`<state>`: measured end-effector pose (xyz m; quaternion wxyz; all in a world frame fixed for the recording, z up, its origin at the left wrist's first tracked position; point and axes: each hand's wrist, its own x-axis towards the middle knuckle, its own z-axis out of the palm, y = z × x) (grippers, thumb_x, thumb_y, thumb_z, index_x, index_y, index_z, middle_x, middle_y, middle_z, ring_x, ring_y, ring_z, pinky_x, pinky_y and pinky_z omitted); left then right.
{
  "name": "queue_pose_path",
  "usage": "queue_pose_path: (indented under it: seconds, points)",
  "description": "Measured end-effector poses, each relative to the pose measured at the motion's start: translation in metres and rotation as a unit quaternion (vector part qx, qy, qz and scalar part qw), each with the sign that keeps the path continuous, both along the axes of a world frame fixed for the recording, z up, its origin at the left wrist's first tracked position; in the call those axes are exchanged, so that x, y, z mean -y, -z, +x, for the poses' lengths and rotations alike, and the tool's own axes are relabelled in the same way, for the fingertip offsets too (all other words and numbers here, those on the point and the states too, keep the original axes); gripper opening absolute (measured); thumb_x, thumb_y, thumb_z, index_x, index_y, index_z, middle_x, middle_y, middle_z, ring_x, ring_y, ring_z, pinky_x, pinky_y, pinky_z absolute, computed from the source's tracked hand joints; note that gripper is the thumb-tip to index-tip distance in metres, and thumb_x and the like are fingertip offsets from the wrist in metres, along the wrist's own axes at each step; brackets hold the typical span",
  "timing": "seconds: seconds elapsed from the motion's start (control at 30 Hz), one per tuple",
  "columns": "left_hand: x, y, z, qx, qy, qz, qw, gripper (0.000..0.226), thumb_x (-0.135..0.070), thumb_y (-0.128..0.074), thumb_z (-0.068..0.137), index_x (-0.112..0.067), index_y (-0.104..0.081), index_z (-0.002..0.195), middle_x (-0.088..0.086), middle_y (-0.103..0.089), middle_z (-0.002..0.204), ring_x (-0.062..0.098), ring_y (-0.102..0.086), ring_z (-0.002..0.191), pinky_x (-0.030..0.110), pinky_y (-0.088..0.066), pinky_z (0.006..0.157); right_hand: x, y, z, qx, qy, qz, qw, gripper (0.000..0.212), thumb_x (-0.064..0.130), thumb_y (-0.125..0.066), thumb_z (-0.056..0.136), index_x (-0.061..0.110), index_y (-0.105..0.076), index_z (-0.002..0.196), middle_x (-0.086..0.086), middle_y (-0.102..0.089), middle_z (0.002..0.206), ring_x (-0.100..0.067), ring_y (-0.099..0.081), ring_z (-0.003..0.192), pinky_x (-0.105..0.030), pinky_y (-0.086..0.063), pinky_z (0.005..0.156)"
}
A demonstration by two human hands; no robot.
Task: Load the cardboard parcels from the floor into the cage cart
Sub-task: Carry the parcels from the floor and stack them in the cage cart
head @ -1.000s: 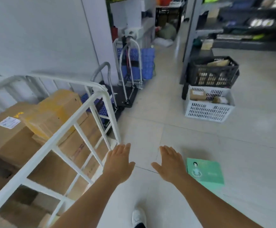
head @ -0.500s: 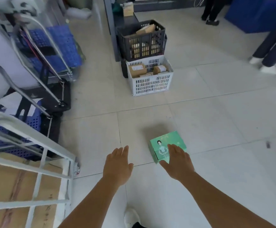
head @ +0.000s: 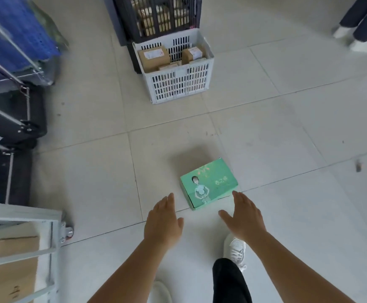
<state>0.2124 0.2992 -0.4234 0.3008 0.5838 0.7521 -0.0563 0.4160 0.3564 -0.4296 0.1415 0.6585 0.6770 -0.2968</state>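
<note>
Lifted off since before, right hand [head: 245, 217] and left hand [head: 163, 219], both flat-fingered, flank the green printed parcel [head: 208, 183].

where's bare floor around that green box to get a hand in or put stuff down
Bare tile lies all round the green box: between it and the white crate, to its right, and between it and the cage cart. Both hands, left hand and right hand, have clear sides. Crowded: folded trolleys at left.
</note>
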Motion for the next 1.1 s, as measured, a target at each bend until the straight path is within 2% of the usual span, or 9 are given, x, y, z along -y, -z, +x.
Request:
queue_pose_path:
  seconds: [0.43, 0.57, 0.7, 0.77, 0.83, 0.97, 1.1]
  points:
    - [-0.095, 0.227, 0.05, 0.037, -0.136, -0.079, 0.987, 0.077, -0.036, -0.046, 0.097, -0.009, -0.001, 0.153, 0.006, -0.018, 0.159, 0.022, -0.026, 0.143, 0.032, -0.027, 0.113, -0.141, 0.225, 0.054, 0.006, -0.037, -0.052, 0.998, 0.079, 0.048, -0.053, 0.093, 0.012, -0.016, 0.152, -0.006, -0.027, 0.156, -0.027, -0.03, 0.141, -0.042, -0.031, 0.112]
    - [-0.112, 0.292, 0.059, 0.055, -0.156, -0.097, 0.981, 0.082, -0.037, -0.051, 0.095, -0.006, 0.0, 0.152, 0.008, -0.024, 0.156, 0.024, -0.031, 0.14, 0.034, -0.03, 0.11, -0.169, 0.29, 0.058, 0.009, -0.041, -0.064, 0.997, 0.084, 0.048, -0.056, 0.091, 0.01, -0.013, 0.153, -0.008, -0.023, 0.158, -0.029, -0.028, 0.142, -0.042, -0.029, 0.112]
    - [-0.118, 0.347, 0.062, 0.085, -0.219, -0.133, 0.963, 0.093, -0.038, -0.058, 0.092, -0.006, 0.006, 0.152, 0.009, -0.024, 0.155, 0.028, -0.037, 0.137, 0.041, -0.038, 0.107, -0.191, 0.341, 0.06, -0.005, 0.001, -0.057, 0.998, 0.097, 0.048, -0.067, 0.084, 0.009, -0.011, 0.152, -0.011, -0.022, 0.155, -0.035, -0.033, 0.137, -0.046, -0.034, 0.108]
    - [-0.119, 0.368, 0.062, 0.107, -0.262, -0.145, 0.948, 0.096, -0.036, -0.062, 0.089, -0.005, 0.004, 0.151, 0.01, -0.029, 0.152, 0.029, -0.044, 0.131, 0.042, -0.043, 0.102, -0.197, 0.362, 0.061, -0.014, 0.023, -0.067, 0.997, 0.107, 0.049, -0.071, 0.081, 0.01, -0.002, 0.154, -0.012, -0.018, 0.157, -0.037, -0.031, 0.138, -0.048, -0.033, 0.109]
    - [-0.118, 0.385, 0.063, 0.132, -0.293, -0.138, 0.937, 0.095, -0.033, -0.067, 0.084, -0.009, -0.002, 0.15, 0.008, -0.04, 0.146, 0.029, -0.051, 0.123, 0.044, -0.048, 0.096, -0.2, 0.379, 0.061, -0.031, 0.044, -0.074, 0.996, 0.113, 0.049, -0.075, 0.076, 0.013, 0.0, 0.153, -0.013, -0.021, 0.155, -0.039, -0.034, 0.136, -0.051, -0.035, 0.109]
    - [-0.116, 0.4, 0.068, 0.156, -0.327, -0.108, 0.926, 0.098, -0.022, -0.071, 0.08, -0.017, -0.001, 0.149, 0.005, -0.053, 0.135, 0.029, -0.058, 0.113, 0.045, -0.051, 0.09, -0.196, 0.393, 0.06, -0.048, 0.079, -0.058, 0.994, 0.118, 0.046, -0.082, 0.07, 0.016, -0.002, 0.151, -0.012, -0.028, 0.148, -0.041, -0.041, 0.129, -0.053, -0.041, 0.104]
    - [-0.11, 0.388, 0.061, 0.174, -0.339, -0.075, 0.921, 0.093, -0.014, -0.073, 0.078, -0.02, -0.01, 0.148, 0.002, -0.056, 0.13, 0.026, -0.06, 0.109, 0.037, -0.053, 0.082, -0.186, 0.38, 0.057, -0.056, 0.103, -0.036, 0.992, 0.113, 0.043, -0.084, 0.067, 0.016, -0.011, 0.149, -0.012, -0.034, 0.142, -0.04, -0.044, 0.124, -0.05, -0.044, 0.1]
